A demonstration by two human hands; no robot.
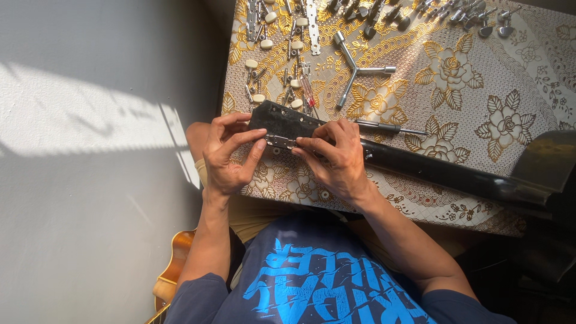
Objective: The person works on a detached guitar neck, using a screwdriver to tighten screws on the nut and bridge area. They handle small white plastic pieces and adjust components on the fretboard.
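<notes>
A black guitar neck lies across a table with its headstock at the left. My left hand grips the headstock's end, thumb and fingers on a small metal tuner plate at its near edge. From the other side my right hand pinches the same plate while resting over the neck.
The table wears a gold floral cloth. On it lie a three-way socket wrench, a red-handled screwdriver, a dark screwdriver and several tuning pegs. A grey floor lies left. An orange guitar body sits by my knee.
</notes>
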